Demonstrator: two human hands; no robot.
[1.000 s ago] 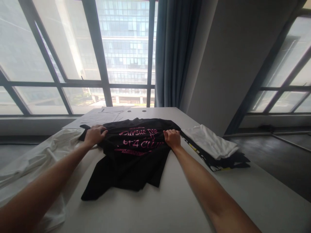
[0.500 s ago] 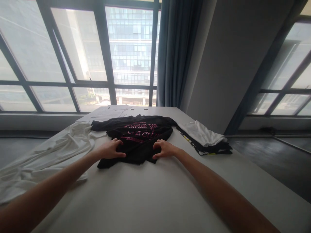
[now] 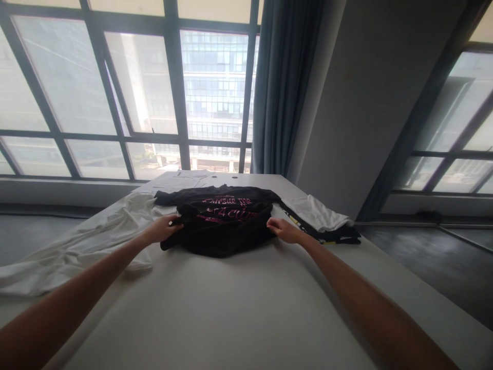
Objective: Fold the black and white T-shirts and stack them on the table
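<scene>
A black T-shirt with pink lettering lies across the middle of the white table, its sleeves and collar toward the far side. At its left side, my left hand pinches the cloth near the edge. My right hand grips the opposite side of the shirt, thumb and fingers pressed together. Between the two hands the near part of the shirt is drawn wide, with a few soft folds. The fingertips are partly hidden by the fabric.
Rumpled white cloth spreads along the table's left side. To the right sits a stack of folded clothes, a white one on top of black patterned ones. Behind the shirt, the white table reaches toward the windows and a blue curtain.
Both hands have moved apart to the shirt's sides and closed on the cloth. The shirt's near part now looks wider and smoother. The view has tilted slightly up.
</scene>
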